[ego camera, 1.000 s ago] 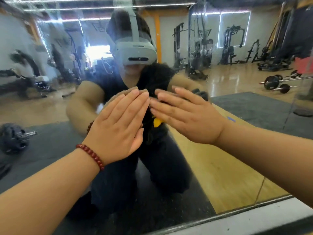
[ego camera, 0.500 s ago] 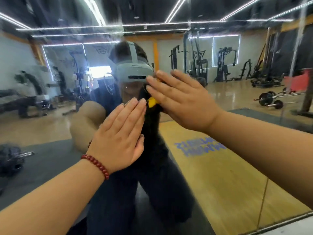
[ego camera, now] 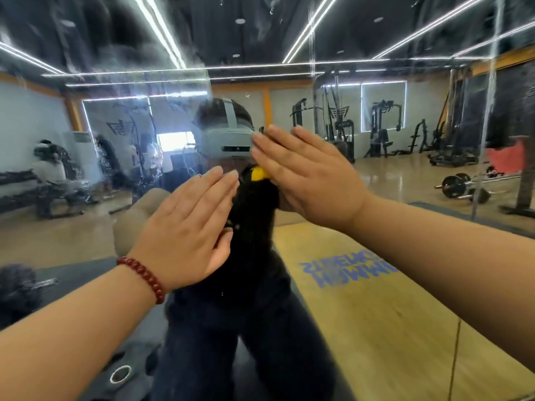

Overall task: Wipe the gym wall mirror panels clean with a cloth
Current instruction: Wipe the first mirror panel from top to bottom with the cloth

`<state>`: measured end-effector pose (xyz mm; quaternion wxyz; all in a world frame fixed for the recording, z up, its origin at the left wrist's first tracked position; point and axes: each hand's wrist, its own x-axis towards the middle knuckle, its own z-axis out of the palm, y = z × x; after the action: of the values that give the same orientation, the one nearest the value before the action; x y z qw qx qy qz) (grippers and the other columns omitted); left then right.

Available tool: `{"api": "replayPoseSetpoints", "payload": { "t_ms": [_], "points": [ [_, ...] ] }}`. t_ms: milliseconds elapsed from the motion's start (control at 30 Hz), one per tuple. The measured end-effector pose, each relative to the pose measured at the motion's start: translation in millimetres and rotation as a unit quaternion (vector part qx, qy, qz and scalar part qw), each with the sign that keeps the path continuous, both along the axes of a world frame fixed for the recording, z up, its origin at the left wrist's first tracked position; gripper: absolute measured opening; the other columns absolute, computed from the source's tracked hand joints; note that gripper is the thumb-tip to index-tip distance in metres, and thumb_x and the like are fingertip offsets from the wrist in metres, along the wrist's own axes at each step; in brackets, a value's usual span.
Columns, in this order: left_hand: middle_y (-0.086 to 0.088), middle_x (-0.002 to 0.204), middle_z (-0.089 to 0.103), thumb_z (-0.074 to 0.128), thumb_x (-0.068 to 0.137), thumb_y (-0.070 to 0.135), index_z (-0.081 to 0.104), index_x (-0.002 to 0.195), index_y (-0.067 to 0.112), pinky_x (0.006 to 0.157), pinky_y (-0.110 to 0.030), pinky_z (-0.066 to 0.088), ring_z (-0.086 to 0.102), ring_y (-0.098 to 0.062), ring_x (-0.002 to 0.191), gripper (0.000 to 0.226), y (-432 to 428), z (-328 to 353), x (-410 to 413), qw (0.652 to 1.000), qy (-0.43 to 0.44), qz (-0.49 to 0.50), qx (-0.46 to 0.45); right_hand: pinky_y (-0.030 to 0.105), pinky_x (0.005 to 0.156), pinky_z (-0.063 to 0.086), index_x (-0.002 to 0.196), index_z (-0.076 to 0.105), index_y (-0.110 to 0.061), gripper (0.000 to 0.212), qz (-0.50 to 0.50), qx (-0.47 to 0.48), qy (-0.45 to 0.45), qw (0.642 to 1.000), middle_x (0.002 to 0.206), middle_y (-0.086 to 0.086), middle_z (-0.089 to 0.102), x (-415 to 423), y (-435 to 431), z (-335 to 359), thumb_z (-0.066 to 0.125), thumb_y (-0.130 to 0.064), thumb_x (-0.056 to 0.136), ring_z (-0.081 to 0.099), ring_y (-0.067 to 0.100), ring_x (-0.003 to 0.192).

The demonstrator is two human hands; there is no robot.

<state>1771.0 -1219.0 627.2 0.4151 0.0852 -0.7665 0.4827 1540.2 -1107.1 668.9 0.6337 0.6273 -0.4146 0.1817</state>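
- Two hands lie flat against the gym wall mirror panel (ego camera: 376, 256), fingers straight and close together, neither curled round anything.
- The right hand (ego camera: 301, 178) sits higher and to the right, its fingertips reaching toward the reflected headset; a small yellow cloth (ego camera: 258, 174) peeks out from under its lower finger edge, so it appears to be pressing the cloth to the glass under the palm rather than gripping it.
- The left hand (ego camera: 188, 227), with a red bead bracelet (ego camera: 143, 277) at the wrist, rests lower and to the left, just beside the right hand; no cloth shows beneath it, and it probably serves to steady the person against the glass.
- Flat palms likely spread pressure evenly, which suits wiping a smooth pane.
- Streaks and smears (ego camera: 139, 91) cloud the upper left of the mirror, suggesting that area has yet to be wiped clean.
- A vertical seam (ego camera: 489, 111) on the right marks where the next panel begins, so more glass probably remains to do.
- How much of the cloth lies under the right hand cannot be told.
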Motion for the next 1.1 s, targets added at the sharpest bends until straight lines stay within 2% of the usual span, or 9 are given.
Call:
{"api": "replayPoseSetpoints", "payload": {
  "t_ms": [100, 233, 333, 433, 633, 833, 933, 1000, 1100],
  "points": [
    [-0.019, 0.156, 0.032, 0.051, 0.091, 0.034, 0.037, 0.147, -0.004, 0.116, -0.05, 0.03, 0.03, -0.033, 0.145, 0.069, 0.9, 0.1, -0.1, 1.0, 0.009, 0.012, 0.005, 0.045, 0.119, 0.027, 0.145, 0.049, -0.008, 0.045, 0.009, 0.035, 0.022, 0.999, 0.153, 0.009, 0.043, -2.6, 2.3, -27.1, 0.047, -0.018, 0.101, 0.037, 0.027, 0.143],
    [-0.017, 0.156, 0.033, 0.048, 0.093, 0.032, 0.039, 0.148, 0.0, 0.121, -0.045, 0.02, 0.029, -0.031, 0.145, 0.064, 0.7, -0.4, 0.5, 1.0, -0.012, 0.006, -0.027, 0.044, 0.12, 0.025, 0.146, 0.047, -0.01, 0.043, -0.013, 0.129, 0.092, 0.987, 0.155, 0.006, 0.039, -15.7, 21.1, -67.4, 0.034, -0.014, 0.105, 0.034, 0.025, 0.145],
    [-0.016, 0.157, 0.032, 0.044, 0.095, 0.031, 0.037, 0.15, 0.003, 0.122, -0.045, 0.017, 0.028, -0.031, 0.146, 0.062, -0.5, -0.1, 0.2, 0.998, -0.037, 0.004, -0.04, 0.044, 0.121, 0.021, 0.147, 0.046, -0.008, 0.046, -0.018, 0.06, 0.024, 0.998, 0.155, 0.009, 0.039, -14.2, 17.6, -44.6, 0.044, -0.014, 0.101, 0.033, 0.028, 0.146],
    [-0.016, 0.155, 0.035, 0.046, 0.094, 0.031, 0.039, 0.148, 0.002, 0.121, -0.045, 0.019, 0.03, -0.031, 0.145, 0.062, 0.5, 0.7, 0.1, 0.999, -0.04, 0.002, -0.037, 0.045, 0.121, 0.023, 0.147, 0.045, -0.007, 0.049, -0.011, 0.028, -0.02, 0.999, 0.155, 0.01, 0.039, -7.8, 13.0, -34.3, 0.051, -0.014, 0.099, 0.032, 0.029, 0.146],
    [-0.015, 0.155, 0.036, 0.048, 0.095, 0.034, 0.039, 0.149, 0.004, 0.119, -0.047, 0.024, 0.031, -0.03, 0.144, 0.063, -0.7, 7.7, 3.5, 0.997, -0.053, 0.0, -0.053, 0.046, 0.12, 0.026, 0.148, 0.042, -0.007, 0.055, -0.031, 0.056, 0.004, 0.998, 0.156, 0.009, 0.036, -33.8, 32.7, -63.1, 0.057, -0.01, 0.095, 0.033, 0.029, 0.145],
    [-0.017, 0.155, 0.033, 0.05, 0.093, 0.035, 0.033, 0.149, 0.0, 0.119, -0.047, 0.025, 0.031, -0.031, 0.144, 0.068, -1.2, 7.4, 4.6, 0.998, -0.046, -0.016, -0.025, 0.045, 0.12, 0.027, 0.147, 0.045, -0.007, 0.045, 0.031, 0.016, 0.0, 0.999, 0.154, 0.01, 0.04, 12.2, -3.3, -32.9, 0.04, -0.018, 0.103, 0.034, 0.027, 0.145],
    [-0.018, 0.154, 0.034, 0.048, 0.093, 0.033, 0.034, 0.148, -0.002, 0.12, -0.045, 0.024, 0.031, -0.032, 0.144, 0.067, -0.5, 6.5, 4.6, 0.999, -0.035, -0.018, -0.017, 0.047, 0.119, 0.028, 0.146, 0.048, -0.01, 0.045, 0.027, 0.017, 0.013, 0.999, 0.154, 0.01, 0.041, -0.9, 6.7, -37.8, 0.051, -0.023, 0.102, 0.036, 0.028, 0.144],
    [-0.018, 0.154, 0.035, 0.048, 0.092, 0.033, 0.036, 0.147, -0.002, 0.121, -0.044, 0.022, 0.031, -0.031, 0.144, 0.067, -0.1, 4.5, 3.3, 0.999, -0.031, -0.013, -0.015, 0.046, 0.113, 0.033, 0.139, 0.058, -0.018, 0.043, 0.003, -0.043, -0.012, 0.999, 0.15, 0.009, 0.048, -11.2, 14.4, -43.5, 0.058, -0.036, 0.1, 0.045, 0.029, 0.137],
    [-0.017, 0.155, 0.034, 0.048, 0.092, 0.033, 0.037, 0.147, -0.002, 0.12, -0.045, 0.023, 0.031, -0.031, 0.144, 0.067, -0.5, 4.4, 3.3, 0.999, -0.032, -0.009, -0.009, 0.042, 0.093, 0.036, 0.131, 0.065, -0.029, 0.038, -0.008, -0.112, -0.038, 0.993, 0.131, 0.004, 0.048, -9.6, 14.7, -42.4, 0.058, -0.047, 0.098, 0.049, 0.025, 0.113]
  ]
}}
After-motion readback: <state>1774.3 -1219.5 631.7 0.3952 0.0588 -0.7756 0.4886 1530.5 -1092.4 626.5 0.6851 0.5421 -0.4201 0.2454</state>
